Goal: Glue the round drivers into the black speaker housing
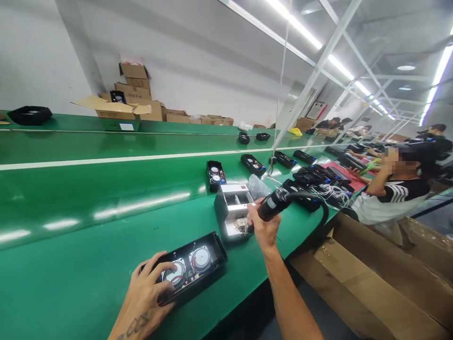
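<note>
Here we are on a long green conveyor line [88, 189] under bright strip lights, with cardboard cartons [132, 85] stacked against the far wall and a big open carton [357, 269] right beside the near edge. Off to the right, a seated co-worker [392, 203] is at the same line, well apart from the action. Let's count down the belt: two open black speaker housings [215, 175] with round drivers showing, then a run of dark units [307, 177] too bunched to number exactly, plus a tangle of white wires [331, 194] and one clear plastic bag [258, 186]. Two small black pieces [243, 138] sit over on the far lane.

Now the close work! One black speaker housing [216, 248] lies right under the left hand [143, 302], its long axis running diagonally from lower left to upper right. That left hand is the nearer one, grasping the lower-left end with its fingers [166, 267] spread over the open face. Just beyond sits a white-lined open case [226, 222], closest to the right hand [262, 226], which is clenched around a black corded electric screwdriver [274, 205]. Its tip points down at a brass-coloured fitting [240, 225], though contact is hard to call. Inside the housing, two round drivers [200, 259] sit side by side.
</note>
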A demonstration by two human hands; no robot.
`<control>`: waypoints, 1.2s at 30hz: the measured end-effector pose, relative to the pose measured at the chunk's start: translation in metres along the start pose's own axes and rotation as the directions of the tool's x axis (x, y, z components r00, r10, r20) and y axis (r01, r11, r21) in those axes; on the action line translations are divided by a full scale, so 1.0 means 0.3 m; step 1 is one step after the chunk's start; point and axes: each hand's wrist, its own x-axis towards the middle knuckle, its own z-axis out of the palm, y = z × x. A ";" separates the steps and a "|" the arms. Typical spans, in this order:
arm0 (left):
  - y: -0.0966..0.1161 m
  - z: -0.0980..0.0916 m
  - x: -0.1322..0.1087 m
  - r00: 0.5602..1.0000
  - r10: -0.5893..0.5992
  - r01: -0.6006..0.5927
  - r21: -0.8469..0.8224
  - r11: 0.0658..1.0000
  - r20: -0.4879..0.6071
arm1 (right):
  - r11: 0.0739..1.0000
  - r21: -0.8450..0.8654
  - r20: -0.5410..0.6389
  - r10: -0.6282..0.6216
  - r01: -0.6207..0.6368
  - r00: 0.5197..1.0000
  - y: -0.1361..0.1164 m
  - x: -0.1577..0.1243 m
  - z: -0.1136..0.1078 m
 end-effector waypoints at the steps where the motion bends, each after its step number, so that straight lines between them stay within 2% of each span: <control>1: 0.004 -0.001 0.001 1.000 -0.016 0.017 -0.015 1.000 0.010 | 1.000 0.018 0.050 0.024 -0.024 0.998 -0.011 -0.017 0.007; 3: 0.016 -0.006 0.004 0.998 -0.051 0.052 -0.047 0.998 0.024 | 0.990 0.112 0.157 0.073 -0.091 0.985 -0.046 -0.069 0.034; 5: 0.031 -0.014 0.008 0.996 -0.086 0.088 -0.080 0.993 0.035 | 0.949 0.279 0.251 0.078 -0.149 0.965 -0.086 -0.143 0.076; 7: 0.047 -0.024 0.015 0.991 -0.127 0.131 -0.116 0.985 0.040 | 0.877 0.441 0.330 0.040 -0.192 0.943 -0.118 -0.228 0.130; 10: 0.067 -0.037 0.025 0.983 -0.180 0.182 -0.164 0.970 0.031 | 0.810 0.535 0.437 -0.020 -0.242 0.899 -0.140 -0.344 0.215; 13: 0.076 -0.042 0.031 0.980 -0.200 0.199 -0.186 0.962 0.011 | 0.808 0.510 0.524 -0.021 -0.294 0.852 -0.138 -0.411 0.281; 16: 0.079 -0.044 0.033 0.977 -0.213 0.207 -0.215 0.954 -0.003 | 0.837 0.453 0.578 -0.013 -0.308 0.816 -0.131 -0.432 0.315; 27: 0.072 -0.024 0.022 0.980 -0.196 0.188 -0.187 0.964 -0.023 | 0.904 0.297 0.625 0.060 -0.308 0.778 -0.113 -0.439 0.347; 32: 0.072 -0.016 0.020 0.984 -0.170 0.163 -0.136 0.977 -0.044 | 0.950 0.239 0.613 0.014 -0.202 0.790 -0.152 -0.421 0.374; 36: 0.069 0.001 0.011 0.981 -0.176 0.167 -0.105 0.980 -0.081 | 0.979 0.159 0.672 -0.014 -0.126 0.740 -0.170 -0.407 0.381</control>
